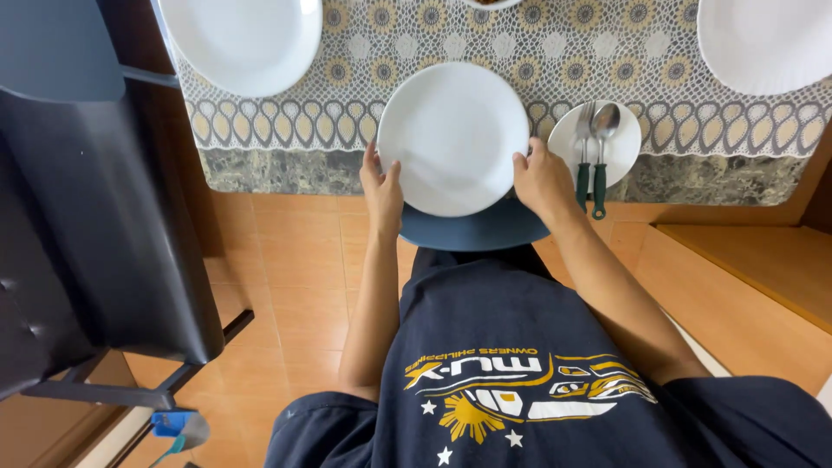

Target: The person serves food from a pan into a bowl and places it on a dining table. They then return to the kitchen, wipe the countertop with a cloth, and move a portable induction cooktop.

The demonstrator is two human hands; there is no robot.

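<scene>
A round white plate (453, 134) sits at the near edge of the table, half over the lace cloth. My left hand (382, 185) grips its left rim and my right hand (542, 179) grips its right rim, thumbs on top. Under the plate's near side shows a dark blue round seat (472, 230). Just right of my right hand lies a small white saucer (624, 147) carrying a spoon (602, 156) and a fork (583, 156) with green handles.
A lace tablecloth (555, 61) covers a marble-look table edge (277, 172). Two more white plates rest at the far left (243, 39) and far right (763, 43). A black chair (95, 217) stands at left on the orange tiled floor (295, 277).
</scene>
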